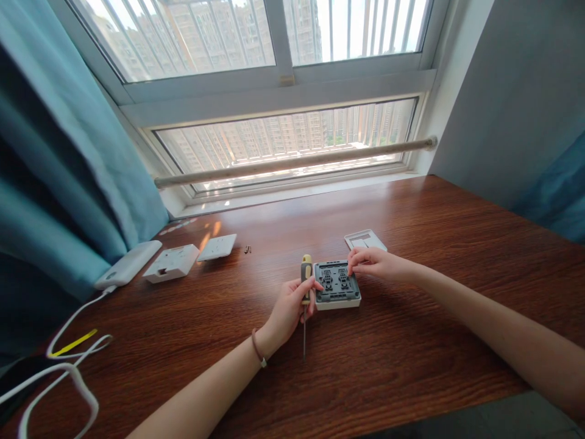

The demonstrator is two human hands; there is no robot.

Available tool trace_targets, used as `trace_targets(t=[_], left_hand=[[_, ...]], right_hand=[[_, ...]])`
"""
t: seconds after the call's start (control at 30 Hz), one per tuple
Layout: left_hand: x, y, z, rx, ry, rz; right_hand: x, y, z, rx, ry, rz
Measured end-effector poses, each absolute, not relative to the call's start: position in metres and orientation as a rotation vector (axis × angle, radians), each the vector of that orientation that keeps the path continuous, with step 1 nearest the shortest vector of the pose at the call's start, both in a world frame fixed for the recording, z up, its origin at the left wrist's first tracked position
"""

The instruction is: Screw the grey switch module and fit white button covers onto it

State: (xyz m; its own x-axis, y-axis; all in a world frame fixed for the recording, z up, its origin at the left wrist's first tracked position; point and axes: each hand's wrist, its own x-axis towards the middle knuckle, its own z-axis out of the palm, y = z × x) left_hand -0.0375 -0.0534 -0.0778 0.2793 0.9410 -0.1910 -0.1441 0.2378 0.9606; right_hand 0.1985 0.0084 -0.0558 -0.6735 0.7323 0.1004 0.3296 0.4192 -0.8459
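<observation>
A wall switch (pixel 335 283) with a dark grey inner frame and a white base lies face up on the wooden table. My left hand (pixel 292 300) is closed around a screwdriver (pixel 306 271) with a yellow and black handle, its shaft pointing down toward me. Fingers of that hand also touch the switch's left edge. At the switch's upper right corner, my right hand (pixel 368 263) is closed with its fingertips pinched together. Whatever those fingertips hold, if anything, is too small to make out. A white switch cover (pixel 361 236) lies just behind my right hand.
Left on the table (pixel 434 341) are a white socket panel (pixel 218 247), a white mounting box (pixel 171 264) and a white power strip (pixel 130 263) with its cable (pixel 73 318). Several small screws (pixel 247 249) lie near the panel. A blue curtain (pixel 77 152) hangs at the left.
</observation>
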Motion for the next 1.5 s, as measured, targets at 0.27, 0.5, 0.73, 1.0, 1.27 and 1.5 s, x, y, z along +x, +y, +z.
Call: trace_targets(t=[0.27,0.5,0.73,1.0,1.27,1.5], left_hand=[[-0.038,-0.054,-0.078,1.053,0.99,0.928],[-0.038,-0.053,-0.08,1.096,0.989,0.936],[-0.039,-0.053,-0.082,1.127,0.985,0.944],[-0.039,-0.054,-0.081,1.161,0.998,0.924],[-0.038,-0.055,-0.08,1.196,1.055,0.919],[-0.032,-0.059,-0.067,1.32,1.139,0.86]], right_hand=[[0.189,0.005,-0.058,-1.009,-2.162,1.098],[0.185,0.0,-0.056,-1.037,-2.166,1.033],[0.184,0.001,-0.063,-1.071,-2.123,1.029],[0.182,-0.003,-0.062,-1.099,-2.108,1.083],[0.178,-0.012,-0.059,-1.165,-2.229,0.708],[0.175,-0.013,-0.067,-1.331,-2.111,0.73]])
